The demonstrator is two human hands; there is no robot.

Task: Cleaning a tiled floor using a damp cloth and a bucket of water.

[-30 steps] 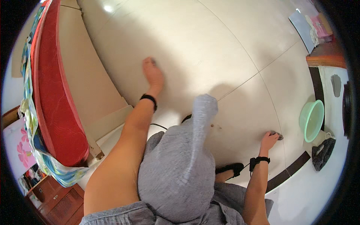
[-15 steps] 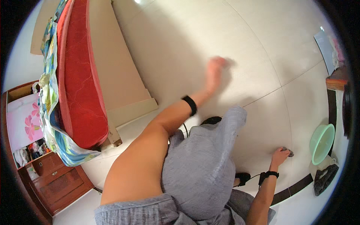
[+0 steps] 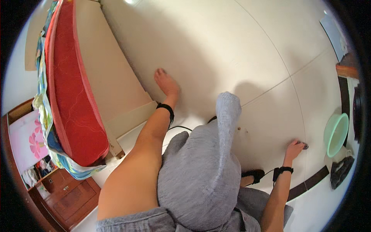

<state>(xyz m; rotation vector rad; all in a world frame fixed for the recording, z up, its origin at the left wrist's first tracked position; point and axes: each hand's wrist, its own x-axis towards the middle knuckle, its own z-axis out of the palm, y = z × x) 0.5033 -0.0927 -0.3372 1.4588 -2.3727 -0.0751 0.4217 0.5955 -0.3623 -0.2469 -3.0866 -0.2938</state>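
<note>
My left hand [image 3: 167,85] is low over the pale tiled floor [image 3: 239,46], near the base of the bed. Its fingers are drawn together, with a dark spot at their tips that I cannot make out. Out to the right, my right hand [image 3: 294,150] is down by the floor with its fingers closed around a small dark object [image 3: 305,146]. What that object is does not show clearly. Both wrists wear black bands. Small brown bits [image 3: 239,128] lie on the floor between the hands, beside my grey clothing.
A bed with a red mattress [image 3: 73,85] and pale side panel [image 3: 102,65] runs along the left. At the right stand a light green basin [image 3: 336,134] and a dark bag [image 3: 341,172]. A brown wooden cabinet [image 3: 69,197] is at the lower left.
My left hand has swept left across the floor toward the bed. The right hand has shifted slightly up and right in view, still with the small dark object.
</note>
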